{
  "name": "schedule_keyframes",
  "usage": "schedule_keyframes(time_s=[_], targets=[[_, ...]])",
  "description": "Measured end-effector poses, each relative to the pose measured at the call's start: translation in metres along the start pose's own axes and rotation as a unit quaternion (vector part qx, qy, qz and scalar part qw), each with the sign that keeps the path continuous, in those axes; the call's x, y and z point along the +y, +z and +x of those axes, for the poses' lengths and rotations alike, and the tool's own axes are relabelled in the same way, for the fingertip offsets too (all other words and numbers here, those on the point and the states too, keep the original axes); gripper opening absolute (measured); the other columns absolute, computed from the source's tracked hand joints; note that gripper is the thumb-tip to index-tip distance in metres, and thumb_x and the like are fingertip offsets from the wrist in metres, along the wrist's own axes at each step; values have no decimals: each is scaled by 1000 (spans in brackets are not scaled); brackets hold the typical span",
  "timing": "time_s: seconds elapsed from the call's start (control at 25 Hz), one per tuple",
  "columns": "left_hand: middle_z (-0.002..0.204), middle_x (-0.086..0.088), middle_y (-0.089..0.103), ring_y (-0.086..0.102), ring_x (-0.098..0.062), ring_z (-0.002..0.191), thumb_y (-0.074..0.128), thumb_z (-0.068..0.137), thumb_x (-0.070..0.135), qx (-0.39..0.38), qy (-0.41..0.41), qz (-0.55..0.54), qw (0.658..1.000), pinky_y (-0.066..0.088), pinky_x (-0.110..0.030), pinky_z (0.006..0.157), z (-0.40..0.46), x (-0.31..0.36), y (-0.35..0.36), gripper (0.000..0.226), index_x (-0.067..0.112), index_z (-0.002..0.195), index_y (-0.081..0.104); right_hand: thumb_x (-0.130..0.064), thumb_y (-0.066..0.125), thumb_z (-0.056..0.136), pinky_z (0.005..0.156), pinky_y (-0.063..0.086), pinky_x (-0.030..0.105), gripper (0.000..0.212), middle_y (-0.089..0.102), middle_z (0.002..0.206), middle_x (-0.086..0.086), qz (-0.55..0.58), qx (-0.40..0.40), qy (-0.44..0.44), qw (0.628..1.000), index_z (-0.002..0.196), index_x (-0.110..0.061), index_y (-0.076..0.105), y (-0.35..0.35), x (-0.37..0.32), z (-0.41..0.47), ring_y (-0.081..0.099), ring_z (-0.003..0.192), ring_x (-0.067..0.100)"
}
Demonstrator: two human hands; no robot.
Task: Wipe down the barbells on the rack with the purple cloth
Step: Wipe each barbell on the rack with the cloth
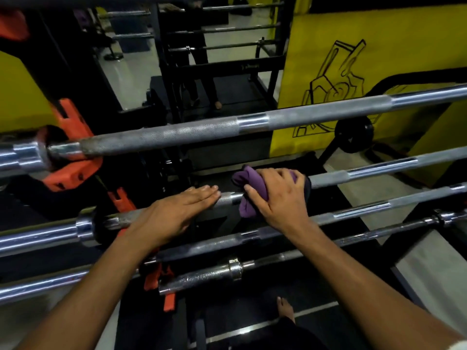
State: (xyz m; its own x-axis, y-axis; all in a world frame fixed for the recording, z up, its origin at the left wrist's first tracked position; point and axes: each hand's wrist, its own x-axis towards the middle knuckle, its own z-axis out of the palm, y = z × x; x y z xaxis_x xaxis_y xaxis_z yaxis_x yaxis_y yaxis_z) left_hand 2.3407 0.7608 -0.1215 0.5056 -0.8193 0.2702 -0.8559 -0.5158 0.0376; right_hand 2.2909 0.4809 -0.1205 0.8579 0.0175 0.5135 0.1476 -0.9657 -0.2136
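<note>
Crosswise barbell [353, 174], left-right axis, purple cloth [249, 190]

Head-worn camera looks forward and down, close over the racked barbells [252, 122]

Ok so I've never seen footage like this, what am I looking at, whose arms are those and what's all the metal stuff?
This is one picture from a camera worn on a person's head, looking down at their own arms. There is no machine. The metal bars are barbells lying across a rack with orange brackets in a gym. The right hand grips a purple cloth wrapped around the second barbell from the top. The left hand rests flat, fingers straight, on the same bar. A thicker barbell sits above, and more lie below. Behind is a yellow wall with a black drawing.
</note>
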Motion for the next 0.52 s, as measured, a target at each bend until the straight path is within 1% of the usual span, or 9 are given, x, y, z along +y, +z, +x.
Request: schedule_keyframes(time_s=[0.08, 0.16, 0.24, 0.28, 0.32, 0.36, 0.4, 0.44, 0.52], targets=[[148, -5, 53, 51, -21, 135, 37, 101, 24, 56, -76, 33, 995, 40, -44, 114, -10, 10, 8, 48, 11, 146, 50, -63, 37, 97, 95, 37, 51, 47, 66, 109, -6, -27, -32, -49, 998, 115, -26, 60, 4, -13, -3, 57, 103, 25], [146, -6, 55, 52, -21, 135, 38, 103, 28, 82, -126, 62, 987, 33, -44, 117, -14, 20, 15, 47, 10, 144, 52, -66, 34, 97, 89, 39, 48, 50, 69, 103, -1, -83, -82, -56, 992, 105, -26, 62, 0, -26, 11, 61, 97, 28], [146, -4, 55, 53, -19, 134, 39, 103, 27, 94, -139, 72, 983, 31, -43, 117, -13, 24, 18, 46, 11, 144, 53, -68, 33, 97, 89, 42, 45, 58, 72, 109, 8, -63, -205, 10, 977, 104, -22, 67, -7, -34, 44, 65, 102, 32], [145, -4, 56, 54, -19, 133, 39, 103, 26, 95, -138, 71, 983, 31, -42, 117, -13, 24, 18, 46, 12, 144, 53, -68, 34, 96, 91, 44, 44, 61, 70, 117, 12, -39, -282, 50, 957, 108, -19, 68, -9, -36, 62, 64, 109, 33], [145, -4, 56, 54, -19, 133, 39, 103, 26, 93, -133, 69, 984, 31, -42, 117, -12, 23, 18, 46, 12, 144, 52, -69, 35, 95, 91, 45, 42, 63, 68, 123, 13, -26, -332, 73, 940, 111, -18, 69, -8, -35, 74, 63, 112, 34], [145, -3, 55, 54, -19, 133, 38, 103, 27, 91, -128, 69, 985, 30, -41, 117, -13, 22, 18, 46, 12, 144, 52, -69, 36, 95, 89, 46, 41, 62, 69, 122, 13, -24, -337, 63, 939, 110, -18, 69, -6, -34, 75, 64, 111, 34], [146, -3, 55, 53, -18, 134, 38, 103, 27, 88, -125, 69, 986, 30, -40, 117, -13, 21, 18, 46, 13, 144, 52, -68, 38, 95, 84, 46, 40, 60, 71, 112, 13, -48, -287, 19, 957, 104, -18, 69, -4, -29, 67, 66, 104, 34], [146, -3, 55, 53, -18, 134, 39, 103, 27, 88, -124, 70, 986, 30, -39, 118, -14, 20, 18, 46, 13, 144, 52, -68, 40, 95, 79, 44, 40, 56, 72, 97, 10, -65, -186, -29, 980, 95, -19, 67, -3, -28, 50, 67, 93, 33], [145, -3, 56, 53, -17, 134, 41, 102, 26, 97, -124, 74, 985, 31, -39, 117, -14, 19, 18, 45, 13, 144, 53, -67, 45, 95, 74, 39, 41, 47, 67, 78, 4, -78, -68, -83, 991, 85, -23, 60, -1, -28, 18, 64, 79, 30]])
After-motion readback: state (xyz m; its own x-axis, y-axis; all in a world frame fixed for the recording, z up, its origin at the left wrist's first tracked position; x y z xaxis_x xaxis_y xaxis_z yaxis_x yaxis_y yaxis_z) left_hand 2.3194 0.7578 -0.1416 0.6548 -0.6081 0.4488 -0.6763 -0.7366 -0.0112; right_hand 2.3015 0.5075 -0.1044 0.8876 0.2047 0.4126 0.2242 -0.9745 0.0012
